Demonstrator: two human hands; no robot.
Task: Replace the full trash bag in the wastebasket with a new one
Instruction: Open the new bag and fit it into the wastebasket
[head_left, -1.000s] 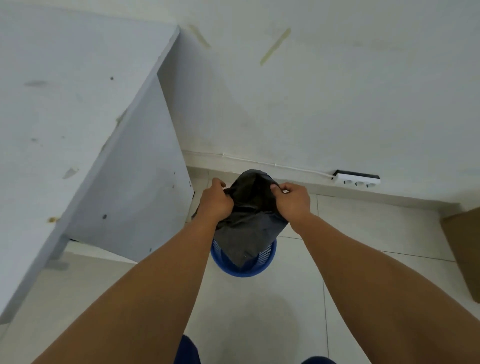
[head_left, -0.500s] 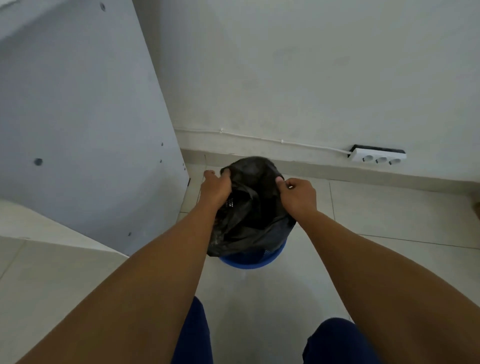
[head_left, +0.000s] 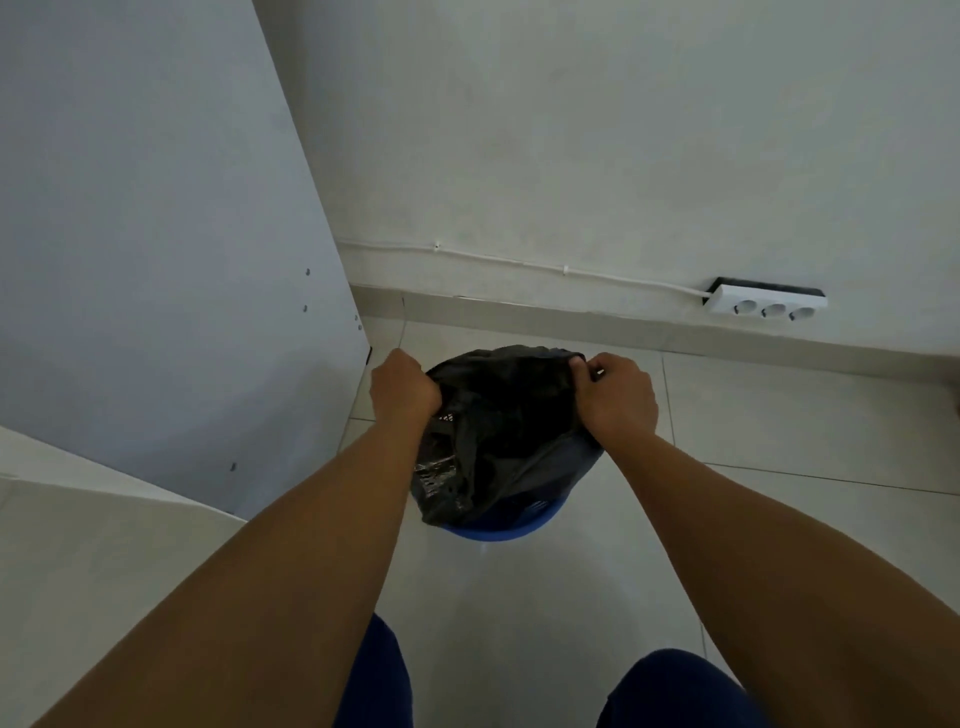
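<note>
A black trash bag (head_left: 504, 431) hangs over a blue wastebasket (head_left: 501, 530) on the tiled floor; only the basket's near rim shows below the bag. My left hand (head_left: 402, 392) grips the bag's left edge. My right hand (head_left: 615, 397) pinches its right edge at the top. The bag's mouth is stretched between both hands, and its crumpled body hides the basket's inside.
A white desk side panel (head_left: 171, 270) stands close on the left. The wall runs behind, with a white power strip (head_left: 766, 306) and a cable above the skirting. Pale floor tiles (head_left: 789, 415) lie to the right. My blue-trousered knees (head_left: 675, 691) are below.
The view has dropped closer to the floor. Both hands have lowered the bag onto the basket and moved apart, spreading its mouth wider.
</note>
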